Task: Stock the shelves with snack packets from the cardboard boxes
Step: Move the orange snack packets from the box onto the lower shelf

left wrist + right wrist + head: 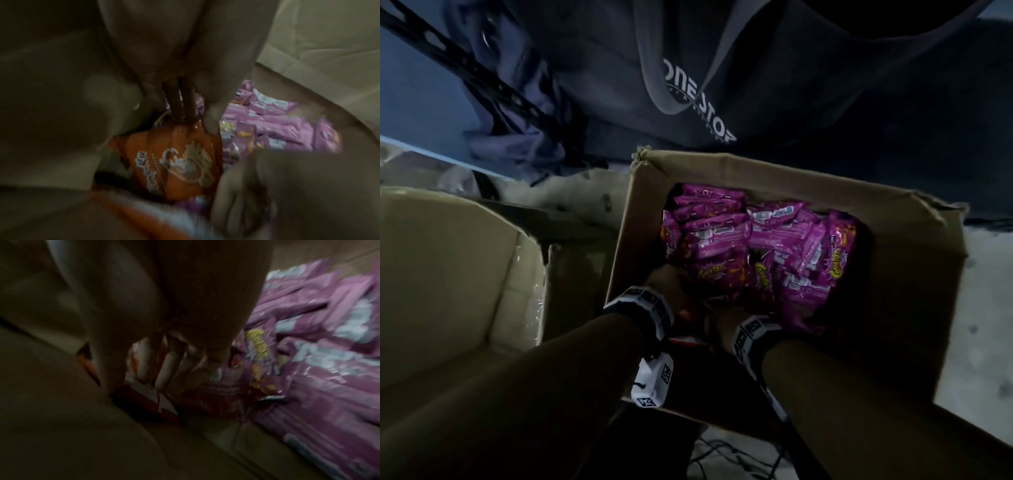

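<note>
An orange snack packet [180, 164] lies low in the near-left corner of the open cardboard box [914, 274], wedged between the box wall and the heap of purple snack packets [763, 246] that fills the far and right parts of the box. The left hand [667, 284] reaches down onto the orange packet: in the left wrist view its fingers [185, 104] run straight down, close together, their tips on the packet's top edge with the thumb alongside, though blur hides whether they pinch it or only press on it. The right hand [726, 322] is down in the same corner just beside the left, its fingers [168, 363] slightly spread and pointing down at a red-and-white packet [156, 400] next to the purple ones (whether they close on it, I cannot tell; the view is dark and smeared). Both wrists carry white marker-patterned bands. A second cardboard box [448, 260] stands open to the left, and dark cloth printed with white lettering [698, 92] hangs above the boxes.
</note>
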The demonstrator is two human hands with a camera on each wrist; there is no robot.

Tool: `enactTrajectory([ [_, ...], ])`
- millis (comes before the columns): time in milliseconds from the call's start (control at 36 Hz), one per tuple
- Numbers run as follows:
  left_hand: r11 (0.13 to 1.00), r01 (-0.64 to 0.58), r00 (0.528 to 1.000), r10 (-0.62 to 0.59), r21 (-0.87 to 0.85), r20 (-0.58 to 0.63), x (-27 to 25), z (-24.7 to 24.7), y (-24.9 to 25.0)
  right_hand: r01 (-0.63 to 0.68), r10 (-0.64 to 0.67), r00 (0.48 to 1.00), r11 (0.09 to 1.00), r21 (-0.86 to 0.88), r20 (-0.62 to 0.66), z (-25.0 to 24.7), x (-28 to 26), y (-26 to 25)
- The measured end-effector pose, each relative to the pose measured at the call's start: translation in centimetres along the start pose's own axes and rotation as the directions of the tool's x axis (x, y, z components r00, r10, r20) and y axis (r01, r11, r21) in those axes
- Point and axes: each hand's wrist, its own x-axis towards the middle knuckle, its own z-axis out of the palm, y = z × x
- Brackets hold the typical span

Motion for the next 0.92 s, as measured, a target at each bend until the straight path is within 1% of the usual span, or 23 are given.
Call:
enactTrajectory([
  [28, 0.999, 0.016, 0.999, -0.015, -0.031, 0.037, 0.6, 0.0, -0.3, 0.004, -0.004, 1.000, 0.999, 0.036, -0.009, 0.3, 0.3, 0.0],
  [56, 0.999, -0.006, 0.998, 0.008, -0.050, 0.055, 0.3, -0.4, -0.2, 0.024, -0.024, 1.000, 1.000, 0.017, -0.007, 0.2, 0.7, -0.2],
  [83, 0.998, -0.023, 0.997, 0.026, -0.051, 0.070, -0.1, -0.8, 0.0, 0.004, -0.002, 0.999, 0.998, 0.060, -0.037, -0.3, 0.1, -0.2],
  [111, 0.998, -0.046, 0.998, 0.048, -0.041, 0.048, -0.1, -1.1, -0.1, 0.022, -0.020, 0.999, 0.999, 0.037, -0.050, -0.7, 0.1, -0.2],
  [139, 0.999, -0.052, 0.998, 0.052, 0.003, 0.031, -0.3, -1.4, 0.1, 0.026, -0.024, 0.999, 0.998, 0.059, -0.039, -1.2, -0.4, -0.3],
  [167, 0.999, -0.038, 0.999, 0.038, 0.010, 0.012, -0.8, -1.8, 0.5, 0.022, -0.019, 0.999, 0.996, 0.081, -0.038, -1.8, -0.9, -0.2],
  [194, 0.998, -0.045, 0.999, 0.046, 0.034, -0.018, -1.2, -2.0, 0.8, -0.019, 0.028, 0.998, 0.989, 0.149, -0.059, -2.6, -1.8, -0.2],
  [222, 0.995, -0.064, 0.996, 0.068, 0.075, -0.057, -2.0, -2.6, 1.1, -0.037, 0.058, 0.993, 0.981, 0.190, -0.107, -3.1, -2.4, 0.1],
  [250, 0.994, -0.050, 0.996, 0.057, 0.097, -0.070, -2.5, -3.1, 1.6, -0.077, 0.110, 0.987, 0.962, 0.261, -0.115, -4.1, -3.5, 0.1],
  [278, 0.995, -0.035, 0.996, 0.043, 0.098, -0.076, -3.4, -3.6, 2.2, -0.084, 0.125, 0.983, 0.958, 0.273, -0.136, -4.6, -4.5, 0.2],
  [361, 0.992, -0.017, 0.994, 0.030, 0.129, -0.104, -6.8, -5.5, 4.0, -0.085, 0.163, 0.967, 0.932, 0.352, -0.197, -6.8, -8.2, 0.4],
  [389, 0.991, -0.021, 0.992, 0.036, 0.132, -0.117, -8.1, -6.2, 4.7, -0.072, 0.178, 0.954, 0.917, 0.393, -0.239, -7.5, -9.5, 0.6],
  [444, 0.992, -0.043, 0.988, 0.060, 0.123, -0.145, -10.8, -7.5, 6.1, -0.059, 0.215, 0.924, 0.897, 0.439, -0.316, -9.0, -12.7, 0.8],
  [500, 0.995, -0.065, 0.984, 0.077, 0.077, -0.158, -13.5, -8.8, 7.5, -0.054, 0.247, 0.901, 0.880, 0.472, -0.357, -10.5, -16.2, 0.9],
  [556, 0.991, -0.123, 0.976, 0.130, 0.053, -0.174, -16.2, -10.1, 9.0, -0.037, 0.279, 0.871, 0.857, 0.514, -0.404, -12.1, -19.6, 1.0],
  [639, 0.971, -0.237, 0.952, 0.229, -0.018, -0.206, -20.2, -12.0, 11.9, 0.009, 0.320, 0.803, 0.837, 0.547, -0.503, -15.2, -25.1, 0.6],
  [694, 0.951, -0.305, 0.917, 0.277, -0.056, -0.288, -22.7, -13.0, 14.0, 0.032, 0.359, 0.730, 0.832, 0.553, -0.582, -17.3, -28.6, 0.3],
  [722, 0.937, -0.344, 0.888, 0.301, -0.068, -0.349, -23.9, -13.4, 15.0, 0.027, 0.381, 0.683, 0.839, 0.543, -0.623, -18.1, -30.1, 0.2],
  [778, 0.895, -0.437, 0.825, 0.358, -0.091, -0.438, -26.0, -14.2, 16.9, 0.057, 0.418, 0.565, 0.841, 0.539, -0.712, -19.6, -32.6, 0.4],
  [833, 0.840, -0.530, 0.766, 0.417, -0.115, -0.489, -28.0, -14.8, 19.0, 0.163, 0.429, 0.505, 0.804, 0.571, -0.749, -21.1, -35.0, 0.6],
  [861, 0.814, -0.567, 0.740, 0.439, -0.123, -0.509, -29.1, -15.2, 20.1, 0.216, 0.429, 0.465, 0.794, 0.569, -0.775, -21.8, -36.1, 0.7],
  [917, 0.776, -0.621, 0.691, 0.474, -0.112, -0.546, -31.0, -15.9, 22.1, 0.306, 0.413, 0.360, 0.795, 0.524, -0.837, -23.7, -38.9, 0.8],
])
